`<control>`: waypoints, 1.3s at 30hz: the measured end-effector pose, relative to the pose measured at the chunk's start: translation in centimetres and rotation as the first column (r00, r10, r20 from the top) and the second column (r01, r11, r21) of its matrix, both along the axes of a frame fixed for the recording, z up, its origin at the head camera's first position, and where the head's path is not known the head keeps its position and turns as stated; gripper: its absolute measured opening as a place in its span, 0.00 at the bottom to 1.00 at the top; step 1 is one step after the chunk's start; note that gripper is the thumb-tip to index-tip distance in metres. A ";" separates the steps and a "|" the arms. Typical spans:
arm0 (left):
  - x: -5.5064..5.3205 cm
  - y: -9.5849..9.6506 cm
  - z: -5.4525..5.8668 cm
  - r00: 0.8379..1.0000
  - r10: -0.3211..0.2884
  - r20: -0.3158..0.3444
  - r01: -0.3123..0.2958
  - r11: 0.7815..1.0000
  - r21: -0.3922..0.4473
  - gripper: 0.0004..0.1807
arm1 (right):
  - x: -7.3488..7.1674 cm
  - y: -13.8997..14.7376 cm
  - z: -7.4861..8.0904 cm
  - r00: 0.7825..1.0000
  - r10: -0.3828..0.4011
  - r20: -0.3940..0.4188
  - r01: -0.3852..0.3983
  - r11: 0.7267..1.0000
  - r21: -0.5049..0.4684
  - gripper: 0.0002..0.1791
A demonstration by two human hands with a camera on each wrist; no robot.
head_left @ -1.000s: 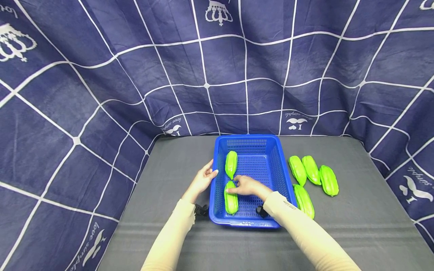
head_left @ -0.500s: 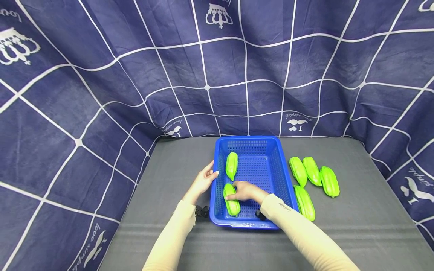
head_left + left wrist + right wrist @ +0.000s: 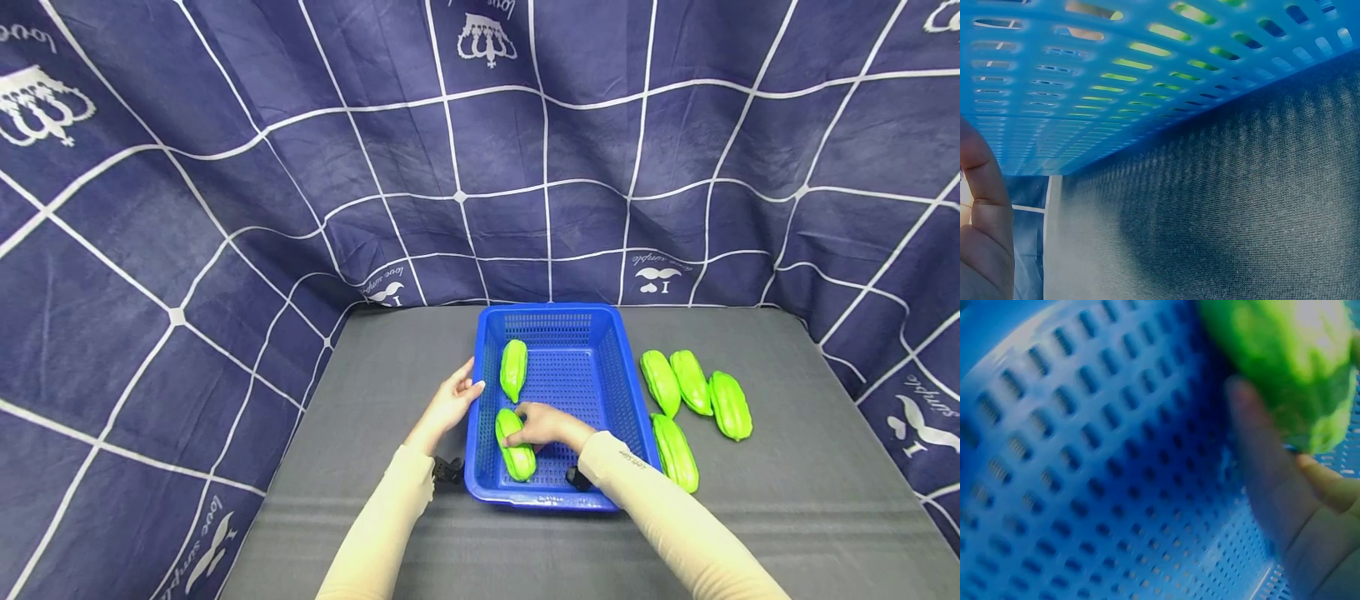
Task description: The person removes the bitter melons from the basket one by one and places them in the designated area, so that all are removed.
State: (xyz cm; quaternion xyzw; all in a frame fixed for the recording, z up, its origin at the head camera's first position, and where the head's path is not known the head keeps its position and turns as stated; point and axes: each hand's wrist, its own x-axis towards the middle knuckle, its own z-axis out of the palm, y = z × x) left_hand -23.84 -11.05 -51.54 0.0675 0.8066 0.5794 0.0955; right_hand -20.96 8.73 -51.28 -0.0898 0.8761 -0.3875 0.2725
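Note:
A blue perforated plastic basket (image 3: 557, 500) stands on the grey tabletop. Inside it, my right hand (image 3: 551, 423) grips a bright green, ribbed bitter melon (image 3: 519, 463) near the left wall. This bitter melon leans slightly, its near end turned to the right. Another bitter melon (image 3: 513, 367) lies just beyond it along the same wall. In the right wrist view, my thumb and fingers lie around the held bitter melon (image 3: 1291, 369). My left hand (image 3: 448, 402) holds the basket's left rim, thumb over the edge. The left wrist view shows one finger beside the basket wall (image 3: 1104, 81).
Several more bitter melons (image 3: 690, 382) lie on the table right of the basket, one of them (image 3: 675, 454) close against its right wall. A blue curtain with white lines (image 3: 570, 150) hangs behind and along the sides of the table.
My right hand has shifted slightly toward me with the near bitter melon, whose near end has swung to the right. The left hand keeps its place at the rim.

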 end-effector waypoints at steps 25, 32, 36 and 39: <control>-0.3 0.1 0.0 1.000 0.000 0.014 -0.001 0.999 0.047 0.33 | -1.6 4.4 6.5 0.991 -0.121 -0.054 0.105 0.967 -0.232 0.41; 1.0 0.2 2.8 0.998 -0.051 0.025 0.049 0.997 0.067 0.33 | -1.5 6.4 7.6 0.982 -0.175 -0.070 0.145 0.939 -0.312 0.40; 1.4 0.3 3.6 0.998 -0.055 0.029 0.053 0.996 0.067 0.33 | -1.4 7.8 7.7 0.972 -0.213 -0.103 0.176 0.942 -0.285 0.40; 1.5 0.2 3.7 0.997 -0.059 0.039 0.057 0.996 0.072 0.33 | -1.4 8.8 7.9 0.965 -0.232 -0.121 0.192 0.943 -0.273 0.41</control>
